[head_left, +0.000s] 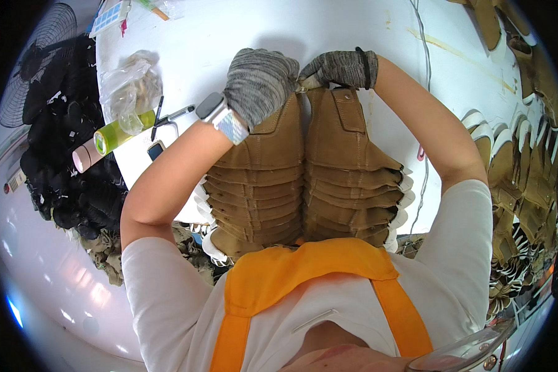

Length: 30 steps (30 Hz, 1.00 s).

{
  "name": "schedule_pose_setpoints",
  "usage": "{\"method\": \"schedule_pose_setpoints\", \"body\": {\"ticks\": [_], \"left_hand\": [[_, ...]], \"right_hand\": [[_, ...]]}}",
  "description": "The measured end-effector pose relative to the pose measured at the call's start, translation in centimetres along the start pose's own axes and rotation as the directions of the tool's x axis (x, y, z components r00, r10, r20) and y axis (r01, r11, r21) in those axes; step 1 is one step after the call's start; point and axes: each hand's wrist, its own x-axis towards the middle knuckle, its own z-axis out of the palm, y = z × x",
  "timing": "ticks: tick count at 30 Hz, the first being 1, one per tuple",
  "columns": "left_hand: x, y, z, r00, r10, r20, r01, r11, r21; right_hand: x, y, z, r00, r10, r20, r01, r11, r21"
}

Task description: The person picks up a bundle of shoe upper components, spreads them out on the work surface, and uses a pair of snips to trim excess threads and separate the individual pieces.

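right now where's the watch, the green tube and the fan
watch (212, 106), head view, on its dark face
green tube (125, 131), head view, middle of its green body
fan (40, 59), head view, on its wire guard

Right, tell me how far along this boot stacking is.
Done: two side-by-side stacks of tan boot uppers lie on the white table. In hand: the gloved left hand presses the left stack's top piece while the right hand pinches the right stack's top edge. Left: more tan uppers wait along the right side.
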Motion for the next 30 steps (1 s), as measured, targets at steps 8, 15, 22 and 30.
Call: {"method": "schedule_pose_setpoints", "body": {"ticks": [8, 15, 22, 30], "left_hand": [[-0.5, 0.4, 0.5, 1.000, 0.029, 0.002, -0.029, 0.996, 0.088], [2.4, 0.4, 1.0, 0.954, -0.013, 0.299, 0.010, 1.000, 0.012], [3.7, -2.6, 6.0, 0.989, 0.000, 0.150, 0.021, 0.990, -0.141], [3.4, 3.2, 0.6, 0.917, -0.239, 0.320, 0.257, 0.966, -0.015]], "right_hand": [[0.9, 0.9, 0.6, 0.978, 0.192, -0.077, -0.194, 0.981, -0.020], [1.6, 4.5, 0.7, 0.979, 0.134, -0.154, -0.136, 0.991, -0.001], [3.9, 8.2, 0.4, 0.992, -0.102, -0.069, 0.075, 0.944, -0.323], [7.6, 9.1, 1.0, 0.990, -0.139, -0.024, 0.061, 0.574, -0.817]]}}
